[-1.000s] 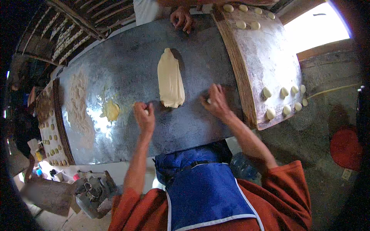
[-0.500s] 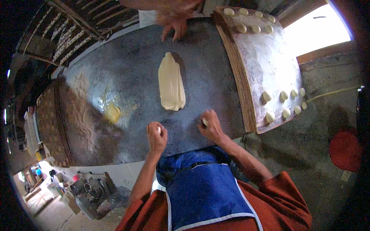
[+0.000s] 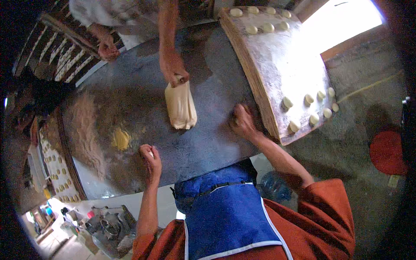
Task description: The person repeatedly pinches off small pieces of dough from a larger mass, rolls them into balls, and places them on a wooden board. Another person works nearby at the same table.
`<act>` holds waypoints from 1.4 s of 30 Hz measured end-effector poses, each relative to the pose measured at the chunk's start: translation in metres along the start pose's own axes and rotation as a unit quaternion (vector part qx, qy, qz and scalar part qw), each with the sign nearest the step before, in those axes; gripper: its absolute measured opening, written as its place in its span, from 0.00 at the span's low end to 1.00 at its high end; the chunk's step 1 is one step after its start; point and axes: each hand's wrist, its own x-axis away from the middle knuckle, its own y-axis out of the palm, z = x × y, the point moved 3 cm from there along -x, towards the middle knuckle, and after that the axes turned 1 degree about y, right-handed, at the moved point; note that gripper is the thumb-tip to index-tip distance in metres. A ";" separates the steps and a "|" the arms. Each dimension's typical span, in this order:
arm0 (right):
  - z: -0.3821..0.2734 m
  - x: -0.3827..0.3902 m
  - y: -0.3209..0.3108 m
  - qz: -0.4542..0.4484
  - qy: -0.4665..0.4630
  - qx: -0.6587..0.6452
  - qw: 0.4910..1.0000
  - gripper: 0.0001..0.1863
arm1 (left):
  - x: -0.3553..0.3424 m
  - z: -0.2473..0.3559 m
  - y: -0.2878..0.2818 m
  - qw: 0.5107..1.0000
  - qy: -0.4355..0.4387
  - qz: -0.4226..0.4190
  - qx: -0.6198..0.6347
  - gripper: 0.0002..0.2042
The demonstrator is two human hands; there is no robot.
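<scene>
A long pale slab of dough (image 3: pixel 180 106) lies near the middle of the dark work surface (image 3: pixel 203 151). A co-worker's hand (image 3: pixel 173 69) grips its far end. My left hand (image 3: pixel 151 158) is closed on a small white piece of dough at the near-left part of the surface. My right hand (image 3: pixel 243 119) is curled near the right side, right of the slab; what it holds is hidden. A yellow smear of fat or dough (image 3: pixel 121 138) lies up and left of my left hand, with pale flour (image 3: pixel 86 125) farther left.
A stack of boards (image 3: pixel 299 56) with rows of dough balls stands at the right, and another board of pieces (image 3: pixel 58 164) at the left. The co-worker's other hand (image 3: pixel 108 50) hangs at the far edge. Pots (image 3: pixel 108 225) sit low at the near left, a red round object (image 3: pixel 385 151) at far right.
The co-worker's arm has reached down onto the slab's far end, and their other hand appeared farther left. My hands have moved apart, left hand leftward, right hand up and rightward.
</scene>
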 end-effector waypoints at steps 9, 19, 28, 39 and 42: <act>-0.017 0.058 -0.020 -0.063 0.070 -0.017 0.995 0.19 | -0.018 0.046 -0.050 0.952 0.196 -0.211 -0.106 0.12; -0.035 0.007 -0.087 -0.262 0.054 -0.099 0.959 0.19 | -0.154 0.301 0.021 0.848 0.432 -0.307 -0.008 0.23; 0.001 -0.143 -0.258 0.320 0.017 -0.165 0.933 0.48 | -0.255 0.386 0.233 0.883 0.402 -0.225 0.092 0.38; 0.042 -0.107 -0.234 0.048 0.213 0.063 0.974 0.63 | -0.137 0.243 0.087 0.973 0.132 -0.005 0.188 0.29; 0.029 -0.112 -0.206 0.036 0.186 0.024 0.982 0.52 | -0.082 0.139 0.045 0.988 -0.049 0.092 0.115 0.22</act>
